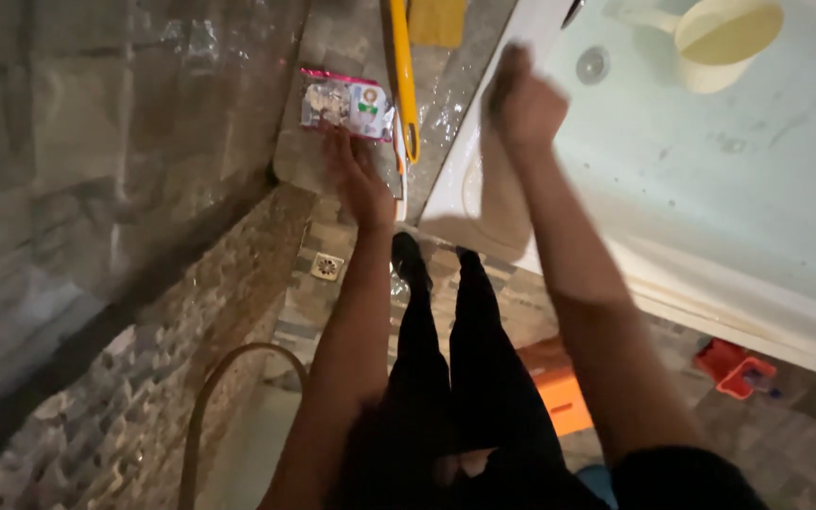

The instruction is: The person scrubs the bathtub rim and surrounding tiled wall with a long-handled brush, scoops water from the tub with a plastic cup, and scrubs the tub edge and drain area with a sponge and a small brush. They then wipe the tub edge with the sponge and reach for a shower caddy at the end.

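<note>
Reaching: left hand (356, 179) flat, fingers touching one sachet (347, 104); right hand (524, 102) clenched (blurred) on one bathtub rim (446, 189).

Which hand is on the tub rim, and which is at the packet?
The right hand is on the tub rim; the left hand touches the packet on the ledge.

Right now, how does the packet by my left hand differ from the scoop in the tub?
The packet is flat, crinkled and shiny with a pink edge; the scoop is a plain cream, rounded cup with a handle. The packet lies on the wet stone ledge, touched by the left hand; the scoop sits inside the white tub, beyond the right hand. The packet looks smaller. Neither is lifted.
</note>
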